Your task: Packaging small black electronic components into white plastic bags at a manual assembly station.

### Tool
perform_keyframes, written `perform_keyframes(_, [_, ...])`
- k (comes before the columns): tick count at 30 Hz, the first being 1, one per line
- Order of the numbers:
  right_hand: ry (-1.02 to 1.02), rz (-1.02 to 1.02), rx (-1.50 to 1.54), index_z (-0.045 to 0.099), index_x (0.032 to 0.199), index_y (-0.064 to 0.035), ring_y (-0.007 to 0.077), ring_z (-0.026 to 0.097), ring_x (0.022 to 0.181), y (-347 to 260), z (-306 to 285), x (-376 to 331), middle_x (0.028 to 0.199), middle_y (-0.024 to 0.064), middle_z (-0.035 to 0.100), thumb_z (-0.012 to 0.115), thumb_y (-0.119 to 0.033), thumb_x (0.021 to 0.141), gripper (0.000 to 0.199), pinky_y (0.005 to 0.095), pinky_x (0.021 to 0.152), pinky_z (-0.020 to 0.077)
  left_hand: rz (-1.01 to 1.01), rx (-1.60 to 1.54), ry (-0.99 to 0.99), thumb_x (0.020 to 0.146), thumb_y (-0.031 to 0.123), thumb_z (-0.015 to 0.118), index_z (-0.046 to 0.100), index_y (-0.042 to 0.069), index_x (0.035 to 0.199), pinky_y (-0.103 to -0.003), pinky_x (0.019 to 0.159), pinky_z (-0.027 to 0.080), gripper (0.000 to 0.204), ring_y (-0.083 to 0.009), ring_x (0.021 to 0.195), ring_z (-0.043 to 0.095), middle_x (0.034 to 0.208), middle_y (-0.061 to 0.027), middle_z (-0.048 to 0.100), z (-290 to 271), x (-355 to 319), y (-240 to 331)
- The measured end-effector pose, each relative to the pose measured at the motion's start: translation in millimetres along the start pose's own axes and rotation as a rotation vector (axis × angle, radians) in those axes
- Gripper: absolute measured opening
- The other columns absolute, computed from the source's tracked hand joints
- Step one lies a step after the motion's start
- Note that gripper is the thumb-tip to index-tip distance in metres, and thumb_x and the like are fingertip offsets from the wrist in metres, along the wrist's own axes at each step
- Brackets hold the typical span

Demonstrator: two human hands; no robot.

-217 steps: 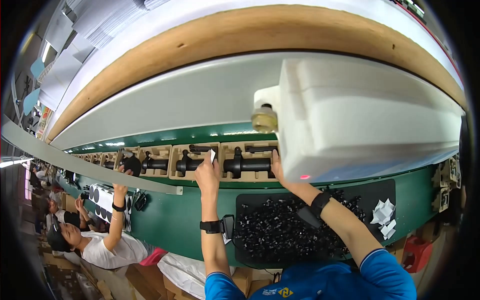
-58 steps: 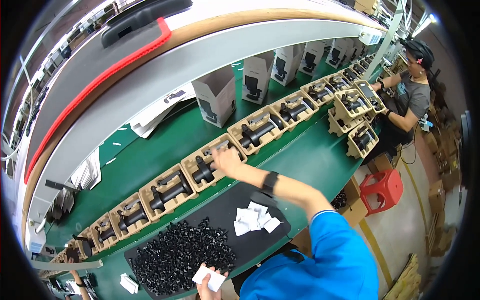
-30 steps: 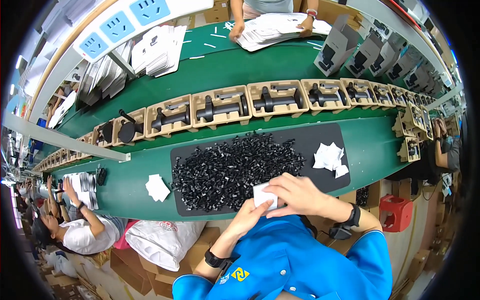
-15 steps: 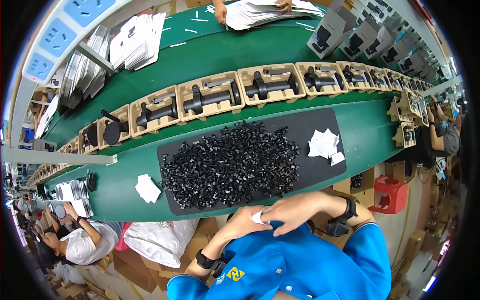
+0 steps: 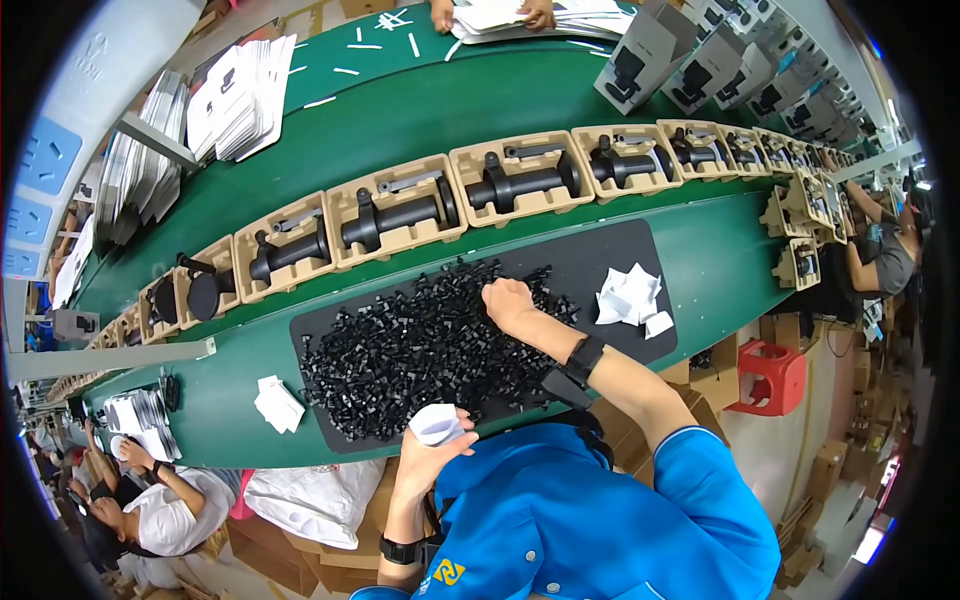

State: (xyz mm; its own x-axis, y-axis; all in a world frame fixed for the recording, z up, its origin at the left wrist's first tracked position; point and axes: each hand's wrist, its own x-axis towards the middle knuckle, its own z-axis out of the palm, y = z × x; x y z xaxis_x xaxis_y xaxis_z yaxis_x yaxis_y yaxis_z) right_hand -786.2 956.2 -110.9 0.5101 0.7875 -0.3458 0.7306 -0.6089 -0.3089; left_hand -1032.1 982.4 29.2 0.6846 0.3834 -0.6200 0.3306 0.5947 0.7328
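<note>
My left hand is closed round a small white paper pouch, its mouth spread open, at the near edge of a dark mat. A wide heap of small black plastic parts covers most of the mat. At the far side of this heap, my right hand reaches down with curled fingers, touching the parts. Whatever its fingertips pinch is hidden from view. Several white paper pieces lie on the mat's right end.
Beyond the mat runs a row of cardboard trays with black devices. A stack of white papers lies left of the mat. Printed boxes stand at the far right, a red stool lower right. A co-worker's hands handle flat sheets.
My hands have parted: the right has moved from beside the left out to the black parts. My left hand has shifted left with the white paper pouch, now opened. The view has shifted slightly.
</note>
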Motion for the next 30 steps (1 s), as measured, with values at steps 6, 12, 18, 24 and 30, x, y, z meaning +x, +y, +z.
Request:
perform_keyframes(6, [0.062, -0.192, 0.238, 0.066, 0.080, 0.0027, 0.0310, 0.067, 0.069, 17.5, -33.5, -34.5, 0.073, 0.0175, 0.066, 0.060, -0.011, 0.074, 0.016, 0.0391, 0.064, 0.0534, 0.033, -0.015, -0.026, 0.073, -0.008, 0.069, 0.058, -0.002, 0.105, -0.030, 0.063, 0.057, 0.034, -0.0178, 0.085, 0.064, 0.091, -0.0095, 0.065, -7.9, 0.1, 16.1])
perform_keyframes(12, [-0.081, -0.414, 0.951, 0.067, 0.096, 0.0007, 0.0112, 0.067, 0.065, -54.0, -185.8, -159.9, 0.077, 0.0067, 0.068, 0.067, -0.009, 0.082, 0.017, 0.0200, 0.046, 0.0493, 0.177, 0.340, -0.235, 0.071, 0.007, 0.076, 0.064, 0.002, 0.099, -0.024, 0.075, 0.049, 0.031, -0.0106, 0.086, 0.061, 0.094, -0.0050, 0.066, 10.1, 5.2, 48.7])
perform_keyframes(18, [0.062, -0.716, 0.473, 0.058, 0.100, -0.0022, 0.0292, 0.063, 0.062, -73.1, -184.6, -193.4, 0.080, 0.0107, 0.061, 0.063, -0.009, 0.081, 0.021, 0.0356, 0.050, 0.0524, 0.392, 0.602, -0.297, 0.065, 0.009, 0.075, 0.066, 0.002, 0.093, -0.030, 0.076, 0.049, 0.030, -0.0193, 0.086, 0.062, 0.090, -0.0088, 0.065, 11.3, -9.5, 64.3])
perform_keyframes(24, [-0.269, -0.743, -0.027, 0.048, 0.118, 0.0081, 0.0324, 0.062, 0.049, -98.9, -193.8, -205.8, 0.055, 0.0179, 0.056, 0.055, -0.005, 0.071, 0.049, 0.0429, 0.045, 0.0500, 0.321, 0.626, -0.365, 0.057, 0.002, 0.066, 0.068, 0.004, 0.095, -0.032, 0.079, 0.048, 0.038, -0.0219, 0.088, 0.061, 0.092, -0.0100, 0.064, -1.9, -18.9, 62.4])
perform_keyframes(30, [-0.301, -0.703, 0.191, 0.052, 0.112, 0.0061, 0.0329, 0.062, 0.050, -109.4, -199.8, -192.4, 0.055, 0.0162, 0.058, 0.054, -0.005, 0.078, 0.036, 0.0414, 0.044, 0.0495, 0.297, 0.459, -0.376, 0.066, 0.000, 0.069, 0.066, 0.002, 0.097, -0.028, 0.078, 0.048, 0.031, -0.0151, 0.087, 0.061, 0.094, -0.0066, 0.065, -12.3, -23.5, 62.0])
